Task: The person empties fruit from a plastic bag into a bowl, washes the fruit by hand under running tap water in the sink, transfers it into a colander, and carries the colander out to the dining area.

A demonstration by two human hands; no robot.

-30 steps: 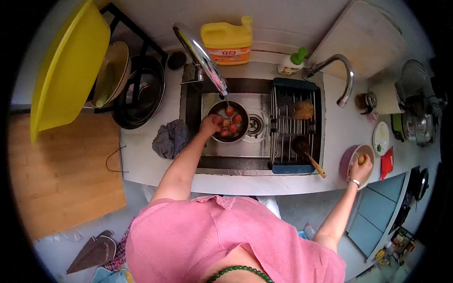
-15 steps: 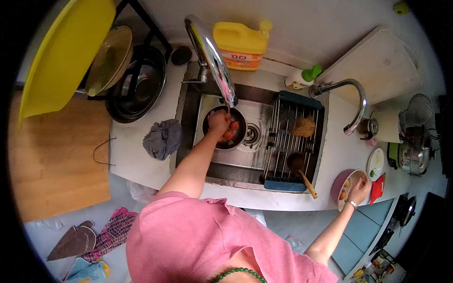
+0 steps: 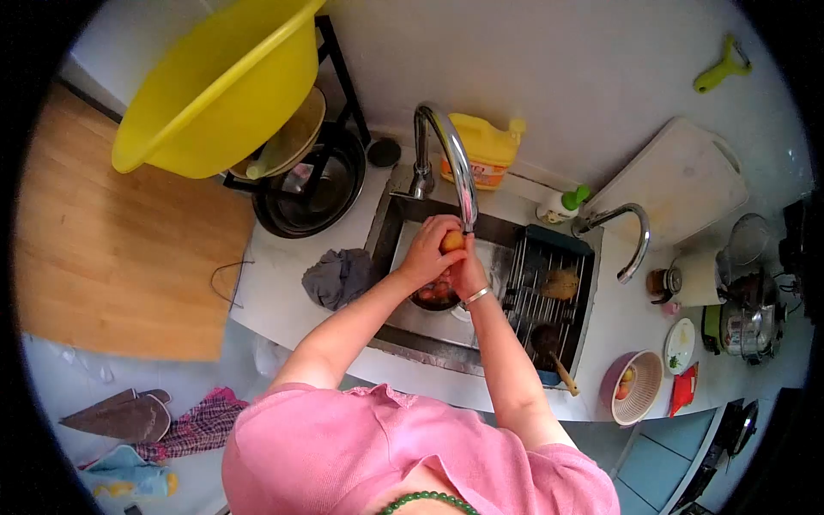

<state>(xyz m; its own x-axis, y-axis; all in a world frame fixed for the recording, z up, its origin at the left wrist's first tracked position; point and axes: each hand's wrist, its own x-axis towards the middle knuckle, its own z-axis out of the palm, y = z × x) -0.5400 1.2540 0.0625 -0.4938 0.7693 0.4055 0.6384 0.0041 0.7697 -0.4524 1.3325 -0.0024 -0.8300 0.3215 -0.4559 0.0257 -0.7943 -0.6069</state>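
A pale countertop runs around a rectangular stainless-steel sink. At the left, a large bright-yellow plastic basin sits above a pale round bowl and dark round pans. A metal-barred drainer with dark blue-green ends spans the sink's right side, bearing a tan fibrous scrubber and a dark, wooden-handled utensil. A tall curved chrome faucet arches over the sink, its spout end just above the hands. Beneath them, a dark round vessel holds reddish round pieces, partly hidden by the hands. On the counter, a crumpled grey cloth lies left of the sink; a pink-and-white round colander with a few orange-yellow pieces stands to its right.

The left hand is curled around one smooth, round, yellow-orange item, covering its left side. The right hand, below a silver-coloured bracelet's wrist, closes in on its right side, so both grasp it together. The item sits at the fingers, above the vessel, its front exposed between the hands.
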